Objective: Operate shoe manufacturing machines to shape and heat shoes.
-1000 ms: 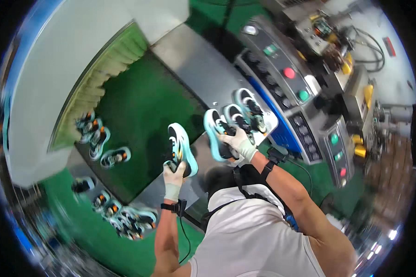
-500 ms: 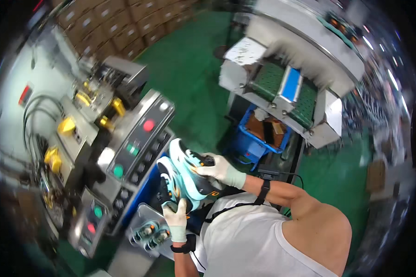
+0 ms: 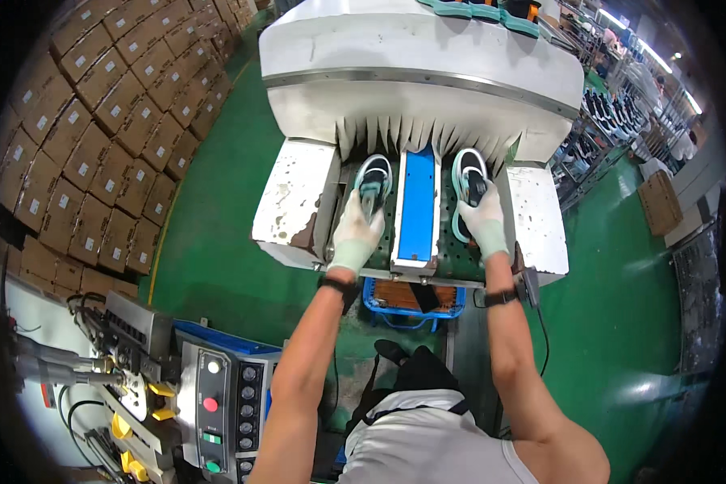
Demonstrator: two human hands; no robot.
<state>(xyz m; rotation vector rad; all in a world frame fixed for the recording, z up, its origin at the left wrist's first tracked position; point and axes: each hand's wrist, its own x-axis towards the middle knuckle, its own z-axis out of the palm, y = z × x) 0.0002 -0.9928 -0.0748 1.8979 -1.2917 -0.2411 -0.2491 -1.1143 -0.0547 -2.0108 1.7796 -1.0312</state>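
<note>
Both my hands wear white gloves. Gripped by my left hand (image 3: 358,234) is a black-and-white sneaker with a mint sole (image 3: 375,173), standing over the left green perforated belt. A matching sneaker (image 3: 470,171) is in my right hand (image 3: 486,221) over the right green belt (image 3: 453,260). The fingers close around the heel ends, and both toes point away from me toward a fringed curtain (image 3: 411,133). Whether the soles rest fully on the belts I cannot tell. Between the lanes runs a blue-topped divider (image 3: 417,206).
The white machine housing (image 3: 427,48) rises behind the curtain, with white side blocks (image 3: 298,185) flanking the belts. A blue crate (image 3: 411,310) stands below. A control panel with buttons (image 3: 210,403) is at lower left; stacked cartons (image 3: 97,153) line the far left. Shoe racks (image 3: 605,121) stand at right.
I have turned from the control-panel machine to the belt machine. The sneakers, held close together before, are now apart, one per hand, over separate belts.
</note>
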